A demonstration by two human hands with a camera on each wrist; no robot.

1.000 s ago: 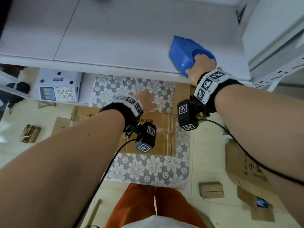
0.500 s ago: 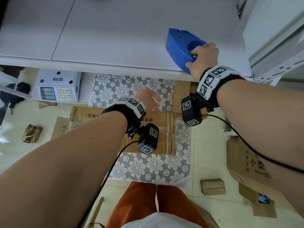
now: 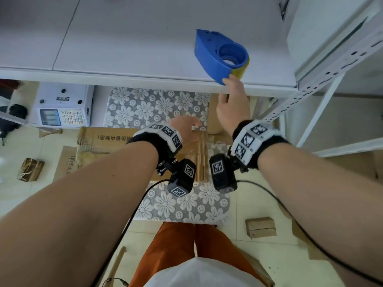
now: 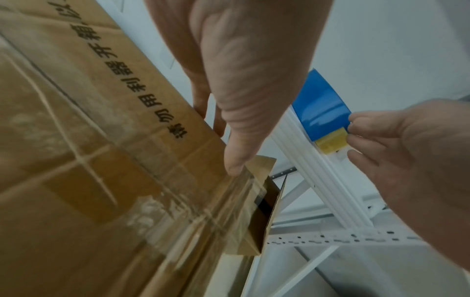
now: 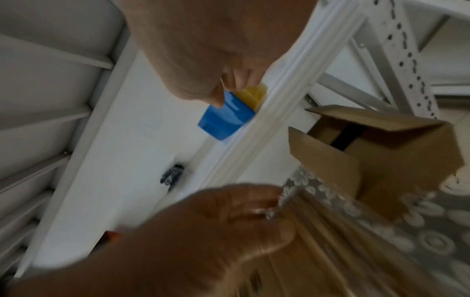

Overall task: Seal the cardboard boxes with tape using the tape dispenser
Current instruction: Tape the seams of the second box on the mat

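Cardboard box (image 3: 145, 141) with clear tape strips lies under your left hand (image 3: 185, 128), thumb pressing the tape, fingers straight. Right hand (image 3: 233, 104) at the bench (image 3: 124, 38) edge, fingertips touching the blue tape dispenser (image 3: 219, 52); grip looks loose, nothing held.

The tape dispenser (image 3: 219, 53) is smooth blue plastic with a slight sheen. The cardboard box (image 4: 84, 140) is matt brown card under glossy clear tape. The shelf (image 3: 145, 38) looks smooth, matt and white. The floor mat (image 3: 149, 106) is patterned, lace-like cloth.
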